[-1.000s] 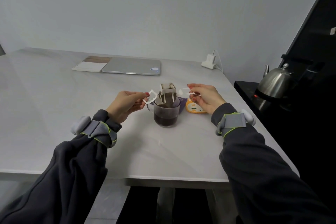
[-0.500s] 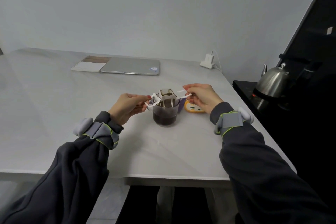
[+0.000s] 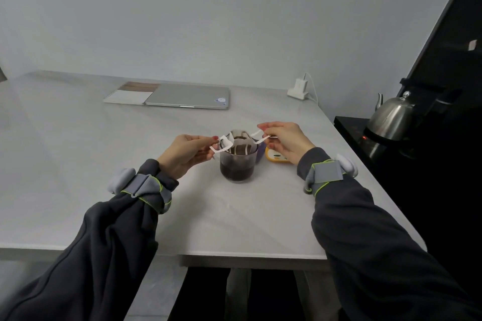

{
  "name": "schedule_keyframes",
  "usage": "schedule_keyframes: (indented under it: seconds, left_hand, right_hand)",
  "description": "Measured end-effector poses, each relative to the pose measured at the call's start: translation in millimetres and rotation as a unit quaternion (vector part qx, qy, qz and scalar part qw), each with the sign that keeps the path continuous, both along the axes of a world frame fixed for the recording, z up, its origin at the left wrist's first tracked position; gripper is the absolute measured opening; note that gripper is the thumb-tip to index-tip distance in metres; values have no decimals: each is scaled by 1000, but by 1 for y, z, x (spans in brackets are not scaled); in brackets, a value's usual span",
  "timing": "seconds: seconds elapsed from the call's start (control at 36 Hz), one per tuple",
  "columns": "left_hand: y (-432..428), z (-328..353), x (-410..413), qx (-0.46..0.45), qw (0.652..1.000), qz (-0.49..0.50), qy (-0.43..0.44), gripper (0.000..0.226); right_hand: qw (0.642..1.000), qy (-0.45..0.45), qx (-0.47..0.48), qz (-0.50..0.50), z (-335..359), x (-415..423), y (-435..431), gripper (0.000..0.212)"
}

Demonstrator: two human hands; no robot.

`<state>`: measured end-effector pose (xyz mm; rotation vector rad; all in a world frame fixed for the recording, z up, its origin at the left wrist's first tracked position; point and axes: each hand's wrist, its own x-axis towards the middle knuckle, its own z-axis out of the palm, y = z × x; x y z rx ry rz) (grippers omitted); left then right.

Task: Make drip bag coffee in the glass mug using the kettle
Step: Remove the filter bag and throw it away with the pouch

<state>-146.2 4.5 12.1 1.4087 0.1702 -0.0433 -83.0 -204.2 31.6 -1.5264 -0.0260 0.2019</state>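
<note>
Pale bench (image 3: 78,164) bears the glass mug (image 3: 237,171), where fingers (image 3: 204,139) of left hand (image 3: 182,156) and right hand (image 3: 285,142) pinch the drip bag (image 3: 241,149) ears; uneven pulling might tear it, spilling grounds.

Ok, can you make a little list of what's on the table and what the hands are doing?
mug: glass mug on the table, dark coffee inside
bag: drip bag in the mug's mouth, paper tabs spread sideways
left: left hand pinches the left tab
right: right hand pinches the right tab
kettle: kettle off the table, at the far right
behind: closed laptop beside a notebook
</note>
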Motion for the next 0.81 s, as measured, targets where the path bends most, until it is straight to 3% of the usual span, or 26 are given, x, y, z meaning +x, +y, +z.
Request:
schedule_keyframes:
  seconds: [0.25,0.5,0.81]
  left_hand:
    - [2,0,1,0,1000,10,3,10]
    - [2,4,2,5,1000,16,6,9]
    - [-3,26,7,-51,998,24,-8,9]
  right_hand:
    - [998,4,57,-10,6,-2,-6,24]
    - [999,8,42,-19,2,0,-11,19]
    - [996,-19,82,-3,25,-2,-10,21]
